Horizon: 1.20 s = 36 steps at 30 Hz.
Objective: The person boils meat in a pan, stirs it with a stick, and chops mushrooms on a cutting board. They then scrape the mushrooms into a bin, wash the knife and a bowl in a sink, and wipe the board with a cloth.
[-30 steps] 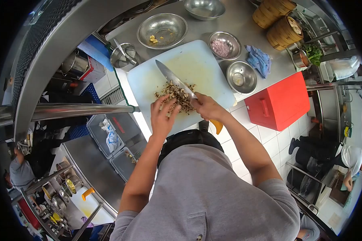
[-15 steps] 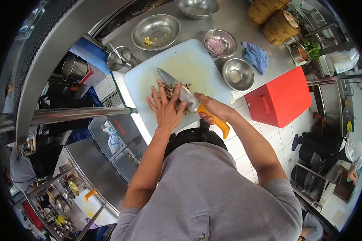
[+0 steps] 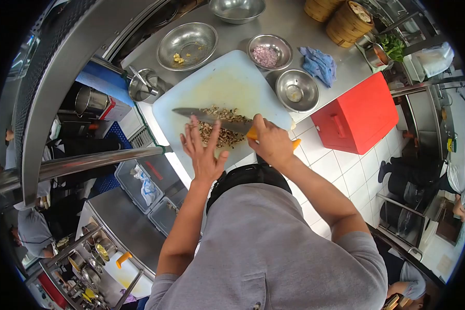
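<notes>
My right hand [image 3: 273, 142] is closed round the yellow handle of a chef's knife [image 3: 190, 111]. The blade lies across a pile of finely chopped brown pieces [image 3: 228, 138], its tip pointing left, with bits on both sides of it. With fingers spread, my left hand [image 3: 204, 157] hovers close over the near left part of the pile, fingertips by the blade. Under all this is a pale blue-white cutting board [image 3: 175, 95], stained yellowish toward its far side.
Beyond the board stand a perforated bowl [image 3: 204, 36] with yellow scraps, a bowl of chopped pink pieces [image 3: 266, 56] and another steel bowl [image 3: 310, 88]. A blue cloth [image 3: 319, 66] lies at right. A red box [image 3: 356, 113] stands right of the counter; a metal rail [image 3: 98, 157] is at left.
The knife has swung flatter across the pile, and my right hand has turned over its handle. My left hand has drawn back from the blade, uncovering more of the chopped pieces.
</notes>
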{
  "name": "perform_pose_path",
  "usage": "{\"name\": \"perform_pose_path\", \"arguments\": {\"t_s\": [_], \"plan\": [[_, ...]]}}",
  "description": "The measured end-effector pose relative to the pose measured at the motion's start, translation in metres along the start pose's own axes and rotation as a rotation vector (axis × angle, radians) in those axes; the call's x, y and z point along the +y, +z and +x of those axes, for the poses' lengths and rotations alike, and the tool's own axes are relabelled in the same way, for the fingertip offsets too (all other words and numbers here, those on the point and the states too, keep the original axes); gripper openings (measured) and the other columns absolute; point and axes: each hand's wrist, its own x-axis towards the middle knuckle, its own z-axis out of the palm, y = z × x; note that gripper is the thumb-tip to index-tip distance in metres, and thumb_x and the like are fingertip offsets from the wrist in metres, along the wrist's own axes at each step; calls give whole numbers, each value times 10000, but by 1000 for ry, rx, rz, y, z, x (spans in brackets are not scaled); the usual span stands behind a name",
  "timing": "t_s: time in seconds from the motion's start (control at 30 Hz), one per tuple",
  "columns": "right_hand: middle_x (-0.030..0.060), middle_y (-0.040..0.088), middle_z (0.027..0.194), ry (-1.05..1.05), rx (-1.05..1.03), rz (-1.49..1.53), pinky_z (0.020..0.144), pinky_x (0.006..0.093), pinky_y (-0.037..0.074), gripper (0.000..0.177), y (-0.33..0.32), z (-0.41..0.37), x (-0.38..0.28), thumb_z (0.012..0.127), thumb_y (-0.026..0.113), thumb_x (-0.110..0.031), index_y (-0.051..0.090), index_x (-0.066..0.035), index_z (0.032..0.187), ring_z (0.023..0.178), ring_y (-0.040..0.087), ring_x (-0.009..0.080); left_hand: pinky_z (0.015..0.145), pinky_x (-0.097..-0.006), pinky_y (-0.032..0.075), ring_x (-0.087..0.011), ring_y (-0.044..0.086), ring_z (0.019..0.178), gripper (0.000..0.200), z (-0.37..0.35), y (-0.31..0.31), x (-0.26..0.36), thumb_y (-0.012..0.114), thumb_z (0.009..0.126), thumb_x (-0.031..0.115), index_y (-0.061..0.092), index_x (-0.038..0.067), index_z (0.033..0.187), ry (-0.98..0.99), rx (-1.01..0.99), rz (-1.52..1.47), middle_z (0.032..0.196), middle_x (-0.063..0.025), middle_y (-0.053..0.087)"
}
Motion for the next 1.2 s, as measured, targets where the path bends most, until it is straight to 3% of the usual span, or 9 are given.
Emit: {"name": "perform_pose_path", "arguments": {"t_s": [0.1, 0.23, 0.47, 0.6, 0.77, 0.9, 1.0, 1.1, 1.2], "plan": [[153, 635, 916, 32, -91, 20, 725, 435, 559, 422, 8, -2, -13, 791, 728, -156, 399, -44, 1031, 887, 673, 340, 1140, -659, 4, -479, 121, 1463, 723, 5, 1, 19, 251, 915, 776, 472, 360, 1465, 93, -163, 99, 1624, -220, 137], [169, 661, 901, -35, -18, 56, 670, 462, 547, 462, 34, -8, -8, 770, 764, -177, 395, -40, 1013, 827, 675, 377, 1133, -671, -54, -426, 31, 1498, 725, 3, 16, 22, 245, 890, 804, 497, 396, 1435, 41, -361, 112, 1649, -153, 85], [138, 666, 880, 113, -122, -58, 681, 442, 552, 459, -16, -29, 10, 779, 757, -231, 410, -63, 1028, 816, 684, 340, 1138, -668, -45, -444, 81, 1489, 700, 20, 21, 8, 243, 911, 777, 496, 391, 1438, 4, -322, 250, 1651, -138, 88], [125, 673, 871, 4, -69, -137, 638, 442, 541, 439, -48, -52, 60, 779, 753, -237, 432, -80, 1033, 768, 677, 341, 1149, -653, -35, -438, 86, 1488, 653, 23, 29, -16, 283, 940, 727, 530, 360, 1421, -63, -272, 243, 1654, -127, 81], [123, 675, 872, -29, -47, -54, 629, 457, 535, 360, -56, -59, 105, 799, 725, -197, 469, -107, 1036, 740, 672, 344, 1175, -595, 102, -410, 207, 1463, 583, 23, 20, -39, 358, 989, 604, 589, 236, 1377, -17, -107, 34, 1621, -132, 213], [217, 680, 865, 214, -151, -27, 683, 553, 525, 208, -3, -34, 76, 917, 558, -201, 482, -84, 1072, 788, 673, 424, 1155, -512, 264, -358, 409, 1380, 459, 17, 20, -52, 496, 999, 431, 621, 130, 1322, -32, -80, -62, 1490, -166, 454], [294, 668, 862, 233, -258, 22, 705, 565, 540, 199, 31, -9, 36, 948, 472, -156, 460, -50, 1116, 806, 671, 471, 1104, -454, 369, -352, 529, 1274, 386, 14, 24, -56, 592, 964, 294, 629, 81, 1284, -174, -10, -151, 1363, -178, 572], [297, 673, 857, 193, -335, 22, 716, 545, 558, 174, 25, 6, -12, 950, 450, -119, 452, -28, 1098, 813, 683, 465, 1028, -421, 449, -361, 587, 1201, 383, 17, 11, -50, 630, 945, 215, 615, 53, 1291, -344, 43, -247, 1294, -179, 621], [286, 680, 856, 169, -362, 1, 728, 529, 569, 148, 23, 0, -28, 955, 440, -108, 451, -15, 1070, 820, 692, 455, 999, -415, 473, -360, 606, 1173, 432, 13, 5, -58, 657, 922, 196, 582, 54, 1323, -310, 61, -200, 1287, -193, 618]]}}
